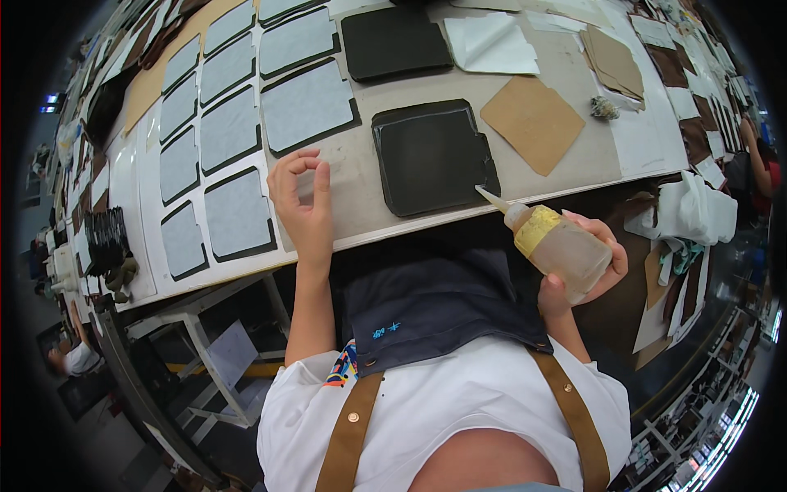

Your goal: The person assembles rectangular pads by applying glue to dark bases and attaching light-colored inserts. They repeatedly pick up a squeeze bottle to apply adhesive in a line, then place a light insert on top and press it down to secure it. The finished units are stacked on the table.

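Note:
My right hand point(605, 238) is wrapped round a squeeze glue bottle point(566, 254). The bottle is translucent, with yellow tape about its shoulder and cloudy contents. It is tilted, and its pointed nozzle reaches the lower right corner of a black, roughly square panel point(430, 156); whether the tip touches cannot be made out. That panel looks like a small stack, with a notched right edge. Left of it, my left hand point(302, 197) is raised near the table edge, loosely curled with a gap between thumb and fingers, holding nothing.
Rows of black pieces with pale grey sheets point(238, 209) cover the table's left part. Beyond the panel lies a second black stack point(395, 45), with white sheets point(492, 43) beside it. Brown card point(533, 125) lies to the right. A white cloth bundle point(689, 209) sits past the right edge.

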### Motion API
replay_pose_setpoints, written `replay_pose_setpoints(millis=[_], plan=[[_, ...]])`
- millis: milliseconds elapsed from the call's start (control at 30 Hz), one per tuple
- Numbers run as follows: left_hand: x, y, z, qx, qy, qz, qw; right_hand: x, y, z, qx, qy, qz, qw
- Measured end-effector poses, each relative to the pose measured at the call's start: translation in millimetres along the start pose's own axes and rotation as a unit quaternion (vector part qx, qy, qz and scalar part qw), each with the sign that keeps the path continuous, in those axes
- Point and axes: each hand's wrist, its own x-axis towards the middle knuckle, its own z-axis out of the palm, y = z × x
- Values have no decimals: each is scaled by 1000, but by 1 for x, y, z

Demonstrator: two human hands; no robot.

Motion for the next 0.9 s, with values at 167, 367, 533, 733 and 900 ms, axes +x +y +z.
replay_pose_setpoints(millis=[167, 367, 533, 733, 900], plan=[[0, 3, -1, 0, -2, -5, 1000, -1, 0, 7, 19, -57, -27, 998], [0, 2, -1, 1, -1, -8, 1000, -4, 0, 24, 73, -121, -28, 990], [1, 3, -4, 38, -12, 11, 999, -9, 1, 46, 115, -157, -38, 980], [1, 0, -2, 16, -5, -2, 1000, -3, 11, 63, 153, -105, -19, 982], [0, 2, -2, 8, -1, -7, 1000, 53, 37, 19, 122, 261, 192, 938]])
